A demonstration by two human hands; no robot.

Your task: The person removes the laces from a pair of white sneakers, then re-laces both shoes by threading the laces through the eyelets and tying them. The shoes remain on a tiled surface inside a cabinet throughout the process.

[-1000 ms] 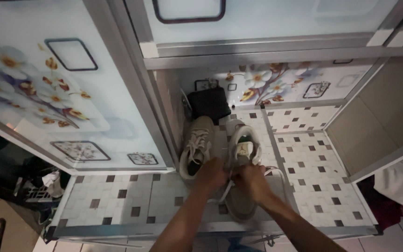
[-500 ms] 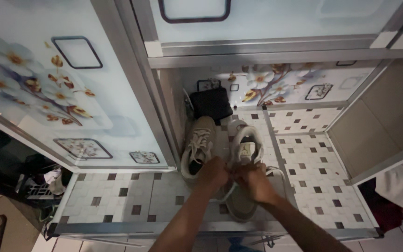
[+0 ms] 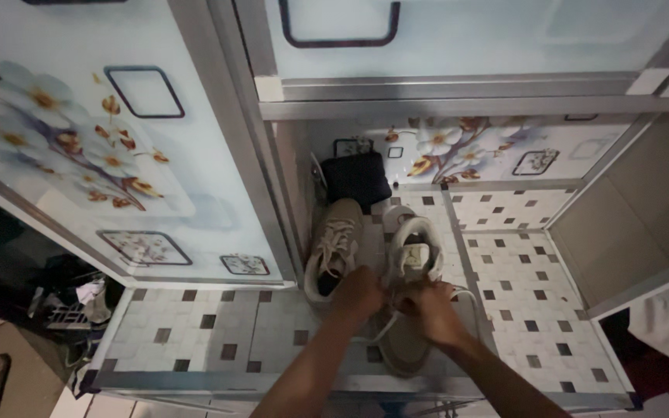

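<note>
Two sneakers stand side by side at frame centre on the tiled shelf [image 3: 520, 310] — the left sneaker [image 3: 333, 249] against the cabinet post, the right sneaker [image 3: 410, 310] nearer the front edge. Behind them lies a bag [image 3: 356, 176].

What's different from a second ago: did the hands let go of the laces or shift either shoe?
No visible change. Both hands, left hand and right hand, keep their grip on the white laces of the right shoe. The left shoe and black pouch stayed put.
</note>
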